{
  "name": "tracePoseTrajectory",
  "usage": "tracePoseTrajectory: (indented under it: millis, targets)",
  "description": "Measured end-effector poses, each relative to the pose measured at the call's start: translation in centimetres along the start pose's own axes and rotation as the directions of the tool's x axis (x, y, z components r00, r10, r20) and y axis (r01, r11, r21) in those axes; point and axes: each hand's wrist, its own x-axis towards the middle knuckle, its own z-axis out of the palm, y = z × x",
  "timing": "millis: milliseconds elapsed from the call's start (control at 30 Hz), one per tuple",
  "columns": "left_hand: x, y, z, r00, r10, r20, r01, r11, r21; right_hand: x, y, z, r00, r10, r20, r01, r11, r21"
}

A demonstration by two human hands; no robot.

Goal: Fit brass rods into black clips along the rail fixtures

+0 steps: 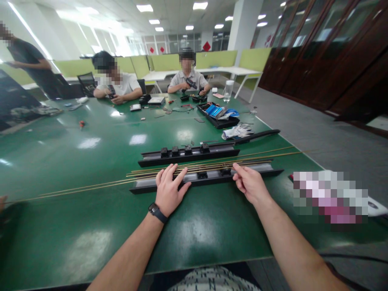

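Observation:
Several long, thin brass-coloured rods (151, 173) lie across a black channel with a pale inside (148, 184) in front of me. My left hand (170, 185) rests over the rods and the channel's left half, fingers spread, wearing a dark watch on the wrist. At the right half, my right hand (247, 182) is closed, thumb and index fingertips pinched at a rod while the other fingers curl under. Between the hands, small black blocks (202, 174) sit in the channel. A second black channel (189, 157) with several black blocks lies just behind, roughly parallel.
The green table (100, 161) carries a black tray (222, 123) of blue packets, white gloves (238, 131), a black strip (257, 136) and a clear bottle (228, 91). Two people sit across; another stands far left. A blurred-out item (330, 196) lies at right.

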Motion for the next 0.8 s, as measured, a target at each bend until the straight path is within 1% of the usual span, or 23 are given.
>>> tracePoseTrajectory:
  millis: [300,433,600,800]
  targets:
    - [-0.01,-0.05,0.02,1.0,0.0,-0.003,0.0,1.0,-0.004,0.02,-0.09,0.0,1.0,0.009,-0.011,-0.009,1.0,0.003]
    - [-0.06,0.02,-0.07,1.0,-0.004,-0.007,0.004,1.0,-0.008,-0.11,-0.21,0.01,1.0,0.0,0.005,0.0,1.0,0.01]
    - [0.0,0.01,-0.08,1.0,-0.005,-0.002,0.005,1.0,-0.01,0.04,-0.2,-0.05,0.999,0.034,0.004,-0.034,0.999,0.017]
    - [0.0,-0.03,-0.09,1.0,-0.002,0.01,0.002,1.0,-0.007,0.04,-0.16,-0.04,1.0,0.028,0.0,-0.028,0.999,0.016]
